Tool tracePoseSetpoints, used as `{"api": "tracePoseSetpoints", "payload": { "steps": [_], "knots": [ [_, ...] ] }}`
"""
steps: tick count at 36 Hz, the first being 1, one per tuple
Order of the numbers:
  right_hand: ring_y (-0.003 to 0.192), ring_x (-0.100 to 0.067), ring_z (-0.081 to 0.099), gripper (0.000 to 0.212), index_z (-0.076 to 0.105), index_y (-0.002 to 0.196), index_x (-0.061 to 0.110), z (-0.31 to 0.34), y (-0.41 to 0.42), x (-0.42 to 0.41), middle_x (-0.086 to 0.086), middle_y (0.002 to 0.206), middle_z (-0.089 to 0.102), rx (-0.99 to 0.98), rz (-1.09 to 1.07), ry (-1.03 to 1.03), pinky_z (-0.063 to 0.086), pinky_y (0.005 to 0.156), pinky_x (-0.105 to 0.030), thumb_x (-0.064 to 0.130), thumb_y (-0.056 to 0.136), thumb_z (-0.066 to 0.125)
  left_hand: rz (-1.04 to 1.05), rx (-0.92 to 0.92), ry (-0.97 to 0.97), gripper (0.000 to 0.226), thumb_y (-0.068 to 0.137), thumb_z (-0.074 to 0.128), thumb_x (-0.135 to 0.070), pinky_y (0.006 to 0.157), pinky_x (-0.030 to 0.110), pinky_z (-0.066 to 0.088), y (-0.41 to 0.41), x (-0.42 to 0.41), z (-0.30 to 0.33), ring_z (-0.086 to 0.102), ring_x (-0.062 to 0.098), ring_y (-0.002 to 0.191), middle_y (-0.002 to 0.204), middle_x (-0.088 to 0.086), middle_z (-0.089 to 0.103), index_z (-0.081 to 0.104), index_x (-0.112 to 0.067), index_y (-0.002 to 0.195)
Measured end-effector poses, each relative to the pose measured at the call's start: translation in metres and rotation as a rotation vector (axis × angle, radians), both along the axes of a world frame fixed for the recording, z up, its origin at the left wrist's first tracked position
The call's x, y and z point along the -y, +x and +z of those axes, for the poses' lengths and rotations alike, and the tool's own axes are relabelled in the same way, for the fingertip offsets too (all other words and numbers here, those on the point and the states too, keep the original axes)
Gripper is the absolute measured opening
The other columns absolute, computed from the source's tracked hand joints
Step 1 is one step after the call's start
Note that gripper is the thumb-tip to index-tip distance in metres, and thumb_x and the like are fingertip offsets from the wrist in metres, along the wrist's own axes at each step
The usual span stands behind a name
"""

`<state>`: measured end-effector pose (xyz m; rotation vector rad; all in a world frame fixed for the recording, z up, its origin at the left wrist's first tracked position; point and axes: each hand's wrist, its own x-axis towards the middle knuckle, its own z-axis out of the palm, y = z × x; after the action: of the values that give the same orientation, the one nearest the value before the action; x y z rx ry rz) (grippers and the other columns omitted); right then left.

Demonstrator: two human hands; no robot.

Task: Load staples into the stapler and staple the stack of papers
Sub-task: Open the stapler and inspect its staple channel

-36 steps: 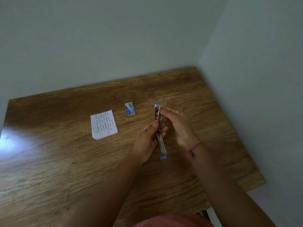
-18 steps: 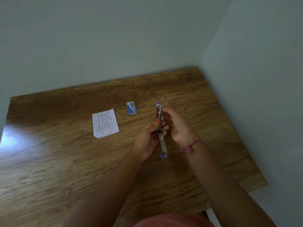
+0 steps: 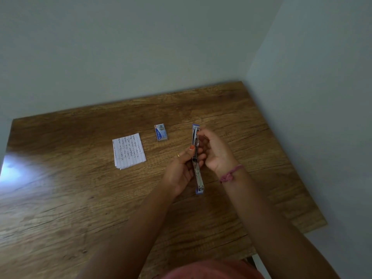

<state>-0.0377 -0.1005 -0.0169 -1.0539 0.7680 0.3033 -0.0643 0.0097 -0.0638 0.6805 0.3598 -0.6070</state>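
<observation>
Stapler, the long silver metal one with blue plastic ends (image 3: pixel 196 158), lies swung fully open in a straight line between my hands, held just above the wood-grain surface (image 3: pixel 60 198). My left hand (image 3: pixel 181 168) is closed around its middle from the left, thumb pressed on the rail. My right hand (image 3: pixel 216 152) pinches at the far half, fingertips at the channel; whether a staple strip sits between them I cannot tell. To do this well, I judge the left should hold the rail level while the right seats the strip flat, legs down. The small blue-and-white staple box (image 3: pixel 161 132) lies just left of the far end. The stack of lined, handwritten papers (image 3: pixel 129 151) waits farther left.
</observation>
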Motion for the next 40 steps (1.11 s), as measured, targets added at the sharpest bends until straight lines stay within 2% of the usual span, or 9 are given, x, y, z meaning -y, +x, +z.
{"api": "tracePoseSetpoints", "payload": {
  "steps": [9, 13, 16, 20, 28, 34, 40],
  "knots": [
    [0.047, -0.01, 0.043, 0.013, 0.061, 0.072, 0.01, 0.0006, -0.0035, 0.0002, 0.0, 0.06, 0.051, 0.034, 0.013, 0.035, 0.033, 0.038, -0.02, 0.015, 0.082, 0.066, -0.019, 0.01, -0.005, 0.024, 0.08, 0.065, -0.019, 0.068, 0.023, 0.058, 0.0012, -0.0016, -0.0011, 0.07, 0.015, 0.079, 0.091, 0.007, 0.072, 0.069, -0.006, 0.1],
    [0.051, -0.011, 0.045, 0.007, 0.065, 0.084, 0.007, 0.0002, -0.0053, 0.0016, -0.002, 0.066, 0.052, 0.04, 0.009, 0.053, 0.038, 0.037, -0.02, 0.013, 0.082, 0.068, -0.024, 0.011, 0.02, 0.022, 0.084, 0.061, -0.019, 0.069, 0.023, 0.057, 0.0025, -0.0013, -0.0006, 0.068, 0.014, 0.076, 0.088, 0.006, 0.071, 0.068, -0.006, 0.1],
    [0.052, -0.011, 0.046, 0.011, 0.067, 0.093, 0.008, -0.0001, -0.0063, 0.0015, -0.001, 0.067, 0.053, 0.047, -0.005, 0.058, 0.04, 0.039, -0.022, 0.012, 0.082, 0.069, -0.028, 0.013, 0.03, 0.021, 0.091, 0.056, -0.017, 0.067, 0.023, 0.056, 0.0032, -0.0004, 0.0001, 0.064, 0.013, 0.07, 0.086, 0.005, 0.068, 0.065, -0.005, 0.104],
    [0.052, -0.011, 0.049, 0.003, 0.069, 0.084, 0.013, -0.0017, -0.0073, 0.0023, 0.0, 0.064, 0.056, 0.067, 0.001, 0.044, 0.041, 0.049, -0.025, 0.013, 0.082, 0.07, -0.029, 0.027, 0.051, 0.018, 0.092, 0.055, -0.016, 0.062, 0.022, 0.053, 0.0034, 0.0007, 0.0008, 0.059, 0.012, 0.068, 0.084, 0.003, 0.066, 0.065, -0.006, 0.104],
    [0.05, -0.012, 0.046, 0.011, 0.063, 0.074, 0.01, 0.0038, -0.0036, 0.0027, 0.0, 0.059, 0.053, 0.032, 0.037, -0.057, 0.033, 0.048, -0.027, 0.015, 0.083, 0.065, -0.014, 0.013, 0.086, 0.017, 0.094, 0.052, -0.014, 0.065, 0.023, 0.055, 0.003, 0.0022, -0.0004, 0.063, 0.013, 0.069, 0.084, 0.005, 0.068, 0.065, -0.007, 0.102],
    [0.05, -0.011, 0.044, 0.005, 0.062, 0.082, 0.007, 0.0036, -0.0021, 0.0015, -0.002, 0.062, 0.049, -0.004, 0.091, -0.065, 0.031, 0.046, -0.024, 0.007, 0.085, 0.059, 0.012, 0.012, 0.09, 0.021, 0.097, 0.049, -0.013, 0.068, 0.023, 0.057, 0.0024, 0.0043, -0.0005, 0.069, 0.012, 0.075, 0.086, 0.006, 0.072, 0.065, -0.005, 0.106],
    [0.049, -0.009, 0.041, 0.015, 0.067, 0.082, 0.012, -0.0028, -0.0065, 0.0017, -0.001, 0.06, 0.05, -0.031, 0.102, -0.05, 0.031, 0.047, -0.021, 0.002, 0.085, 0.056, 0.028, -0.014, 0.071, 0.021, 0.097, 0.048, -0.01, 0.069, 0.022, 0.057, 0.0022, 0.005, 0.0027, 0.07, 0.013, 0.077, 0.087, 0.007, 0.073, 0.066, -0.003, 0.105]
  ]
}}
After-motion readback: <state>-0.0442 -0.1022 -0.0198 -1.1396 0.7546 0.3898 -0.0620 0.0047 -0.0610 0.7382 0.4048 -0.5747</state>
